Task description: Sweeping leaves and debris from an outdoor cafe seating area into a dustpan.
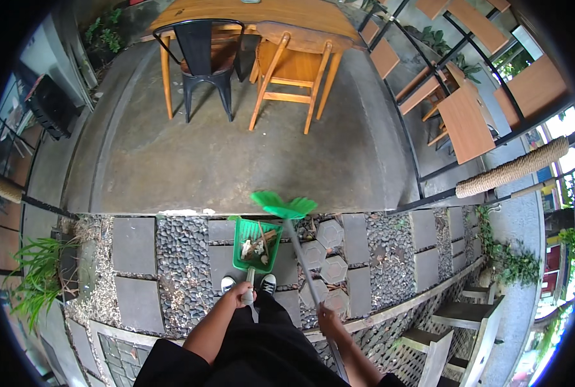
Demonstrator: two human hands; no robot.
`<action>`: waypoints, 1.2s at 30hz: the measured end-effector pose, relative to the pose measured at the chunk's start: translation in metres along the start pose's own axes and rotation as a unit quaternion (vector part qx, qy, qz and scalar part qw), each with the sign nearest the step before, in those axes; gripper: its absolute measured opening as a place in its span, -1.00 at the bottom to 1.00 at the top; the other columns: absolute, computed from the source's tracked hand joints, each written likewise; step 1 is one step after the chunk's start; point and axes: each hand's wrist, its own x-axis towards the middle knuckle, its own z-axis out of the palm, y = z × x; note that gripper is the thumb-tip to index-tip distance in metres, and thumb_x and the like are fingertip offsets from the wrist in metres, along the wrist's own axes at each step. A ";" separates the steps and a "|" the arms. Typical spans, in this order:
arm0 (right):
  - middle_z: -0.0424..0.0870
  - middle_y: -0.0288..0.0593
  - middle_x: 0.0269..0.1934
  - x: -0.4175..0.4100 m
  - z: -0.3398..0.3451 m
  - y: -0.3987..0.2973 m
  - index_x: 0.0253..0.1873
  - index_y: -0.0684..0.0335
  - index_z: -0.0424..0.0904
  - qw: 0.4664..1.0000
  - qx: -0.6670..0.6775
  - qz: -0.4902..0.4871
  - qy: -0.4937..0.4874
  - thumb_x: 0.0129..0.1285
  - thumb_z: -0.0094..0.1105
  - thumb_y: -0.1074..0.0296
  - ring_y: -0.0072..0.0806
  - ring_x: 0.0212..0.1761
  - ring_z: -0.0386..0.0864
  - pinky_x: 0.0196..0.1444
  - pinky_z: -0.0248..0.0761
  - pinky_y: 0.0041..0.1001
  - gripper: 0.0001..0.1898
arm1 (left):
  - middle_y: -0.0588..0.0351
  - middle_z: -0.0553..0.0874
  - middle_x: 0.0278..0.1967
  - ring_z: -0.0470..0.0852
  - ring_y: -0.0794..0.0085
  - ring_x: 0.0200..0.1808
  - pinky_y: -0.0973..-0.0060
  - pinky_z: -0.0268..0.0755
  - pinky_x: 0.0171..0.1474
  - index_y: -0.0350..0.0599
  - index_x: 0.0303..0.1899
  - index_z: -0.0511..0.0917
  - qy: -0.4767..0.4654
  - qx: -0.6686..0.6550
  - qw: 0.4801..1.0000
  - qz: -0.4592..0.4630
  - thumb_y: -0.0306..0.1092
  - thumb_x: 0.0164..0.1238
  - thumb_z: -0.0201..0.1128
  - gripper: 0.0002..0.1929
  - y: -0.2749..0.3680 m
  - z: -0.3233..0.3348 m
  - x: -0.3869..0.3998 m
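My left hand grips the pale upright handle of a green plastic dustpan. The pan sits on paving slabs just ahead of my shoes, its wide side toward the concrete step. Leaf scraps, a brown stick and whitish litter lie inside it. With my right hand I hold the long grey pole of a broom. Its green bristle head is at the edge of the concrete floor, right of and beyond the dustpan. Whether the bristles touch the floor I cannot tell.
A raised concrete floor begins beyond the step edge. On it stand a black metal chair, a wooden chair and a wooden table. Pebbles and hexagonal pavers flank the slabs. A rope-wrapped rail is at right.
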 end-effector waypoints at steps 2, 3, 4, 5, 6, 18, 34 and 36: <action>0.54 0.25 -0.52 -0.035 0.000 0.008 0.05 0.25 0.41 0.995 -0.085 0.014 -0.048 0.37 -0.21 0.16 0.00 -0.54 0.56 -0.55 0.38 -0.19 -0.66 | 0.07 0.46 -0.58 0.51 0.40 -0.61 0.51 0.47 -0.54 -0.24 -0.34 0.28 -0.005 0.040 0.999 0.034 -0.35 0.16 0.00 -0.85 -0.001 0.003 0.005; 0.54 0.28 -0.43 -0.054 0.005 0.021 0.10 0.23 0.38 0.990 -0.119 -0.058 -0.050 0.36 -0.23 0.14 0.02 -0.44 0.58 -0.47 0.40 -0.16 -0.63 | 0.07 0.47 -0.56 0.52 0.39 -0.60 0.51 0.47 -0.54 -0.24 -0.34 0.29 -0.019 0.024 0.999 0.025 -0.35 0.16 0.00 -0.84 0.000 -0.001 0.009; 0.55 0.32 -0.34 -0.072 0.010 0.036 0.15 0.21 0.35 0.978 -0.153 -0.129 -0.050 0.36 -0.25 0.12 0.04 -0.34 0.59 -0.39 0.43 -0.13 -0.60 | 0.07 0.47 -0.56 0.52 0.39 -0.60 0.51 0.47 -0.54 -0.24 -0.34 0.29 -0.022 0.025 0.999 0.024 -0.35 0.16 0.00 -0.84 0.002 -0.003 0.013; 0.53 0.31 -0.24 -0.086 0.013 0.045 0.19 0.19 0.31 0.984 -0.142 -0.064 -0.090 0.35 -0.26 0.11 0.05 -0.25 0.57 -0.28 0.42 -0.12 -0.58 | 0.07 0.47 -0.55 0.52 0.39 -0.59 0.51 0.47 -0.53 -0.25 -0.33 0.29 -0.011 0.011 1.000 0.010 -0.35 0.16 0.00 -0.84 0.003 -0.004 0.016; 0.52 0.30 -0.14 -0.097 0.016 0.049 0.24 0.17 0.26 0.983 -0.129 0.001 -0.130 0.34 -0.28 0.10 0.07 -0.16 0.55 -0.18 0.42 -0.11 -0.55 | 0.07 0.47 -0.54 0.52 0.39 -0.59 0.51 0.47 -0.53 -0.25 -0.33 0.29 0.002 -0.003 1.000 -0.004 -0.35 0.16 0.00 -0.84 0.003 -0.006 0.017; 0.54 0.26 -0.30 -0.110 -0.046 -0.076 0.27 0.13 0.23 0.994 -0.095 -0.032 -0.047 0.34 -0.20 0.27 0.13 -0.24 0.54 -0.27 0.42 -0.15 -0.59 | 0.08 0.47 -0.55 0.53 0.37 -0.56 0.48 0.48 -0.48 -0.21 -0.31 0.29 0.062 -0.008 0.998 0.025 -0.38 0.14 0.01 -0.85 -0.012 -0.031 -0.008; 0.54 0.31 -0.42 0.040 0.025 0.009 0.12 0.29 0.34 0.984 -0.143 -0.105 0.030 0.26 -0.15 0.30 0.22 -0.37 0.51 -0.38 0.35 0.04 -0.64 | 0.02 0.50 -0.47 0.54 0.38 -0.52 0.50 0.51 -0.45 -0.33 -0.20 0.31 -0.020 0.014 0.998 0.061 -0.30 0.21 0.03 -0.74 -0.009 -0.039 0.005; 0.55 0.28 -0.43 0.000 0.015 0.034 0.20 0.25 0.25 0.974 -0.190 -0.123 -0.008 0.26 -0.19 0.35 0.18 -0.41 0.53 -0.39 0.37 0.04 -0.59 | 0.04 0.48 -0.49 0.53 0.37 -0.54 0.50 0.50 -0.48 -0.30 -0.22 0.28 -0.024 -0.019 0.999 0.037 -0.32 0.22 0.01 -0.76 -0.005 -0.036 0.001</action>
